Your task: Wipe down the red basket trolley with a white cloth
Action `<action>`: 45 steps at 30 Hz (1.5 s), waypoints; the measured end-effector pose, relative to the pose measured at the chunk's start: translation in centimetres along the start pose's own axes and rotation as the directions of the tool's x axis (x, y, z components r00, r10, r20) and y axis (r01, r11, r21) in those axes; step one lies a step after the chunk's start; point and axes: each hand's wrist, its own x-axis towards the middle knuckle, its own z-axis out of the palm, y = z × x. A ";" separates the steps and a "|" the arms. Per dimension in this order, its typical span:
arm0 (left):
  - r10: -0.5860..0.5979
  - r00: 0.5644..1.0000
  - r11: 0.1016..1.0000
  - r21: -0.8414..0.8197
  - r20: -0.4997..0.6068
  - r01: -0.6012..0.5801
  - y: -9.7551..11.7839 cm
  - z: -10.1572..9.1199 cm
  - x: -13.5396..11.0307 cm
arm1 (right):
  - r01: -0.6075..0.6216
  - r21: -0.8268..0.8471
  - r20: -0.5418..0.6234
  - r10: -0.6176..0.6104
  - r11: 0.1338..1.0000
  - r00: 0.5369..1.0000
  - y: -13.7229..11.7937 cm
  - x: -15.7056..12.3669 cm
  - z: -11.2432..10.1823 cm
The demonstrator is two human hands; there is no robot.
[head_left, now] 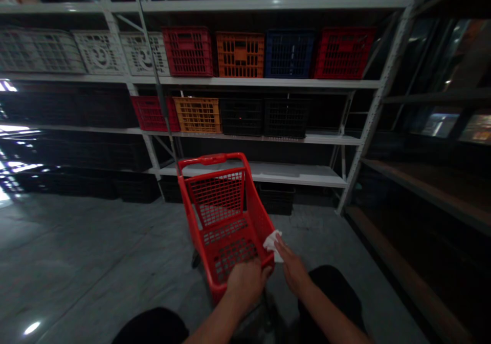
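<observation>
A red plastic shopping cart (226,195) stands before me, its handle at the far end and its near rim between my knees. A thin pole rises from its left side. My left hand (245,280) is closed over the near rim, towards the right corner. Against the outside of the cart's right wall, my right hand (293,268) presses a crumpled white cloth or tissue (273,242). Its fingers lie over the white piece, extended along the wall. The basket's grid floor shows nothing lying on it.
White metal shelving (268,82) spans the background. It carries plastic crates in several colours, including an orange crate (240,55) and a blue crate (289,53). A dark shelf rack (425,185) runs along the right. Grey floor (99,252) extends at left.
</observation>
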 end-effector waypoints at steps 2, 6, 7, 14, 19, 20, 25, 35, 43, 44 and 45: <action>0.002 0.999 1.000 0.024 0.042 -0.003 -0.4 -0.1 -0.3 | 0.021 -0.068 0.077 -0.016 0.997 0.997 -0.7 -1.1 -0.4; 0.037 0.998 0.998 0.058 0.047 -0.039 -2.2 -0.8 -1.3 | 0.132 -0.184 0.214 -0.092 0.974 0.972 -0.9 -0.8 -1.3; 0.042 0.998 0.997 0.066 0.044 -0.045 -2.6 -0.9 -1.6 | 0.172 -0.199 0.240 -0.122 0.965 0.963 -0.7 -0.1 -1.5; 0.087 0.994 0.985 0.143 0.062 -0.095 -5.6 -0.7 -3.1 | 0.276 -0.273 0.319 -0.184 0.922 0.930 1.3 8.3 -1.5; 0.138 0.989 0.973 0.180 0.048 -0.145 -7.1 -0.9 -3.4 | 0.177 -0.308 0.183 -0.125 0.935 0.975 1.7 11.2 0.2; 0.137 0.989 0.972 0.183 0.051 -0.144 -7.4 -1.0 -3.4 | 0.167 -0.299 0.157 -0.124 0.940 0.980 1.3 10.5 0.6; 0.131 0.991 0.970 0.201 0.025 -0.133 -9.0 -0.9 -3.6 | 0.257 -0.235 0.188 -0.215 0.938 0.958 -2.2 2.7 1.7; 0.273 0.962 0.927 0.264 0.017 -0.268 -10.5 -1.2 -3.8 | 0.478 -0.270 0.327 -0.387 0.836 0.862 -0.7 5.1 -0.6; 0.154 0.984 0.971 0.198 -0.090 -0.134 -11.2 -1.0 -3.8 | 0.263 -0.318 0.106 -0.242 0.911 0.964 -0.4 8.0 1.8; 0.111 0.982 0.981 0.176 -0.154 -0.083 -11.3 -0.7 -3.8 | 0.286 -0.290 0.131 -0.258 0.913 0.957 -1.5 6.7 2.2; 0.067 0.974 0.988 0.150 -0.217 -0.035 -11.4 -0.4 -3.8 | 0.322 -0.262 0.173 -0.284 0.910 0.943 -2.6 5.2 2.6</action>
